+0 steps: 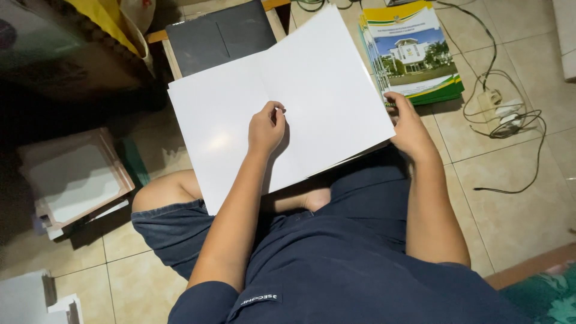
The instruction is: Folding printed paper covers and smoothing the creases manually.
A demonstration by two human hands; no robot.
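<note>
While the person sits on the tiled floor (510, 210), a folded white sheet (312, 90) lies across the lap, crease running away from the body. Left hand (266, 129) pinches something tiny at the crease; right hand (410, 129) grips the sheet's right edge, beside stacked booklets (414, 54).

left hand (266, 129) fisted (fingers curled) | right hand (410, 126) gripping, extended

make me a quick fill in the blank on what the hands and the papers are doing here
1. The left hand rests on a large ____ sheet that lies open across the lap.
2. The right hand grips that sheet's ____ edge.
3. The stack of booklets with green and yellow covers lies on the tiled ____.

Missing words: white; right; floor
</note>
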